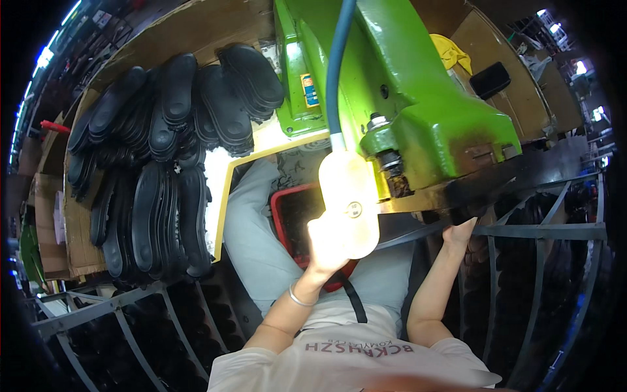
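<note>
My left hand (324, 248) is under a bright lamp (351, 186) on a blue flexible neck. The glare and the lamp head hide its fingers. My right hand (460, 231) reaches up to the dark lower edge of a green machine (434, 124), and its fingertips vanish behind that part. Between the two hands runs a dark flat strip (410, 234); whether either hand grips it cannot be made out. Left of the machine, black shoe soles (153, 215) lie in overlapping stacks.
A red bin (279, 215) sits between my knees, below the yellow-edged work table (225, 209). Grey metal racks (121, 302) with dark contents flank me. Cardboard (81, 245) walls in the soles. A yellow cloth (452, 53) and a black flat object (490, 80) lie at far right.
</note>
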### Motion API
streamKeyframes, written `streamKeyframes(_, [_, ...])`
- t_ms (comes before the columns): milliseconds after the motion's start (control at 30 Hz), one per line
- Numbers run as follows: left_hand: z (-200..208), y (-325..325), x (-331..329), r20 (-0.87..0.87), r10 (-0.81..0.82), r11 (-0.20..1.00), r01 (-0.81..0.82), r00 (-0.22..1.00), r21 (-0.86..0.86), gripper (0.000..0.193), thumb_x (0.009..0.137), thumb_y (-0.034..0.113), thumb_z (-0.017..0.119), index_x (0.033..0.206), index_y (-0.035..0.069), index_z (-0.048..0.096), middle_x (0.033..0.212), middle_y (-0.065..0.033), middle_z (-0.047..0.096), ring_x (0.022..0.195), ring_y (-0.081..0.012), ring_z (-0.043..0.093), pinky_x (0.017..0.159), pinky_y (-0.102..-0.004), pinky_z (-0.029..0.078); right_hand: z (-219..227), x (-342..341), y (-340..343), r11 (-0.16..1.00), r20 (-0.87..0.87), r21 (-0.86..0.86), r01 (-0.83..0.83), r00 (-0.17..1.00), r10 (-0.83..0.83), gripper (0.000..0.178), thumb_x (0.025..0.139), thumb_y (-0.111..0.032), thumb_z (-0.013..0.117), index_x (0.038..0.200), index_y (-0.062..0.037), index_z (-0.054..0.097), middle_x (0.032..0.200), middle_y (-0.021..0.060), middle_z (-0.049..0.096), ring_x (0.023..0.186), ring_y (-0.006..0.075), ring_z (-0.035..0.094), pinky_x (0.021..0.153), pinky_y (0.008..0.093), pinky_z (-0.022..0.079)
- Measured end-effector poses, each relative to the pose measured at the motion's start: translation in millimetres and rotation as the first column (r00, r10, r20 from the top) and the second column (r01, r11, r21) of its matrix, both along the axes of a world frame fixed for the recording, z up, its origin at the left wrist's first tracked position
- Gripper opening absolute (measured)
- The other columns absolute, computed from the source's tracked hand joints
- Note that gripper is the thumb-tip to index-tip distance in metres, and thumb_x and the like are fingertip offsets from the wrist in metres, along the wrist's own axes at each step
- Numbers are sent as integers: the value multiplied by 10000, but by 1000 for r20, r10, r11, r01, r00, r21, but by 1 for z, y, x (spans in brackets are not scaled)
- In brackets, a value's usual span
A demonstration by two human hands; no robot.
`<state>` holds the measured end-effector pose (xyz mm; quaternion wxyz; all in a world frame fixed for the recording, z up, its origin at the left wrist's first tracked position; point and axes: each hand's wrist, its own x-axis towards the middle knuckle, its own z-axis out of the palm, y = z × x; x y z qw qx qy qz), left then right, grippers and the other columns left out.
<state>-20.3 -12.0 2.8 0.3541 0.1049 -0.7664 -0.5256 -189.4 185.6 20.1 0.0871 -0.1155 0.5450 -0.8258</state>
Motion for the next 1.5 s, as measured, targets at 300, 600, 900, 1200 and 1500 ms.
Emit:
streamKeyframes(300, [21, -35, 61, 30, 105, 834, -104, 994, 542, 175, 704, -29, 714, 853, -49, 623, 761, -64, 628, 656, -113, 576, 603, -221, 461, -5, 44, -54, 971, 26, -27, -239, 970, 240, 277, 804, -27, 573, 1072, 42, 559, 1000, 59, 609, 883, 108, 559, 795, 241, 432])
streamKeyframes(600, [-26, -45, 122, 108, -69, 703, -28, 992, 711, 157, 754, -48, 683, 803, -4, 540, 775, -83, 627, 675, -93, 578, 622, -220, 468, 10, 76, -91, 920, 11, 238, -310, 948, 317, 441, 630, 25, 779, 1024, 26, 580, 981, 71, 634, 876, 135, 593, 804, 273, 477])
streamKeyframes(900, [-37, 57, 76, 487, -380, 856, 100, 786, 508, 291, 733, 62, 758, 947, -63, 605, 772, -32, 639, 670, -81, 576, 648, -224, 492, 4, 68, -87, 923, -177, 297, -246, 935, 306, 419, 618, -11, 812, 972, 12, 587, 804, -14, 617, 662, 43, 526, 579, 192, 443])
streamKeyframes(1200, [-27, -38, 10, -69, -416, 618, 337, 907, 710, 200, 861, 64, 594, 989, -88, 573, 973, -216, 628, 804, -277, 652, 775, -358, 531, 32, 35, 7, 968, -188, 250, 2, 981, 47, 562, 707, -33, 776, 1146, -14, 426, 759, 24, 616, 681, 54, 569, 621, 156, 437])
streamKeyframes(1500, [-54, -24, 33, 468, -505, 766, 128, 725, 630, 318, 914, 245, 535, 789, -38, 606, 668, -127, 612, 581, -196, 630, 463, -309, 513, 28, 23, 25, 887, -275, 231, 400, 901, -335, 375, 768, -8, 707, 1074, -3, 490, 753, -13, 565, 632, 7, 457, 591, 134, 358])
